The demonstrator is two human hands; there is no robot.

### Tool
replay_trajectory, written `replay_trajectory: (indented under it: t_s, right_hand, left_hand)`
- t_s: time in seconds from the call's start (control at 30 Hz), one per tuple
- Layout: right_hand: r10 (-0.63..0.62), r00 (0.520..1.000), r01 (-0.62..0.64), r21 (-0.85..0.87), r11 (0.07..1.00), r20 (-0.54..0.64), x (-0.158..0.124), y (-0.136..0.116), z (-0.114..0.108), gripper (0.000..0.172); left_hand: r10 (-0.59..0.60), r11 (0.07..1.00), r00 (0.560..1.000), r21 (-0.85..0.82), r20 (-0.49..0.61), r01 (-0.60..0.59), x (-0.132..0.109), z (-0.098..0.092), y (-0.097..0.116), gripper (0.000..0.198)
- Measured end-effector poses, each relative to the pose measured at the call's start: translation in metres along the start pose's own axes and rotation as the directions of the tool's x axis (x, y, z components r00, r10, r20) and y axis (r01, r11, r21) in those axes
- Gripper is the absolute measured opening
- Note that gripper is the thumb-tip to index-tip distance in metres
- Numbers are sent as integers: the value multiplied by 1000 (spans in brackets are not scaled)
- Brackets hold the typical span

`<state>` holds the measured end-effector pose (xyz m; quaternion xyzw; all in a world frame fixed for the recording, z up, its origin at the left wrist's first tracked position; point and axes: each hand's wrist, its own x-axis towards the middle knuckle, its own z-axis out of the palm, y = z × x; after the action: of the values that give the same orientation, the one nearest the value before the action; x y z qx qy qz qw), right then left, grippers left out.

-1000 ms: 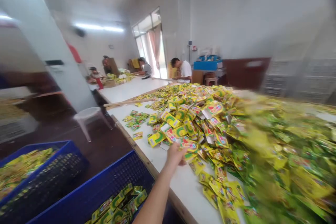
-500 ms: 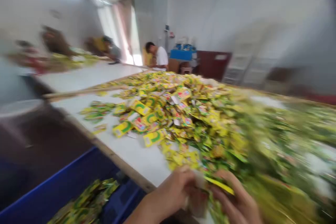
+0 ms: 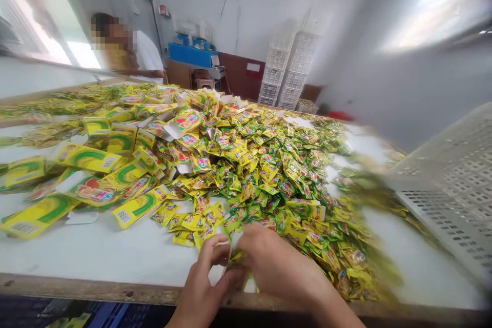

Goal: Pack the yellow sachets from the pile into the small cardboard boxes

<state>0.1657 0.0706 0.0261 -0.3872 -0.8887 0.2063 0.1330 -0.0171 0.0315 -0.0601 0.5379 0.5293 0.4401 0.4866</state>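
Observation:
At the table's near edge, my left hand [image 3: 205, 277] is curled around a small carton [image 3: 237, 240], of which only a whitish flap and part of a side show. My right hand [image 3: 269, 256] is bent over the carton's opening, fingers together and pointing down into it; whatever they pinch is hidden. Just beyond both hands spreads a big heap of small yellow-green sachets [image 3: 265, 171]. Several yellow cartons with a green curve [image 3: 140, 205] lie on the left side of the heap, some with white flaps out.
A wooden edge strip [image 3: 126, 291] borders the white tabletop [image 3: 115, 253]. Below it, a blue crate [image 3: 111, 315] is partly visible. At right stands a white perforated basket [image 3: 446, 189]. Stacked white crates [image 3: 284, 72] and a person in a white top [image 3: 148, 51] are farther back.
The view has swung to the right, bringing the white basket and crate stacks into sight. My right hand has moved from beside the carton to over its opening; my left hand still holds it.

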Motion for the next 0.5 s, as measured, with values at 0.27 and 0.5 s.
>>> replay_trajectory:
  t_s: [0.27, 0.5]
  right_hand:
    - [23, 986, -12, 72, 997, -163, 1, 6, 11, 11]
    - [6, 963, 66, 258, 964, -269, -15, 16, 32, 10]
  left_hand:
    - [-57, 959, 983, -264, 176, 102, 9, 5, -1, 20]
    - [-28, 994, 989, -100, 146, 43, 2, 1, 4, 17]
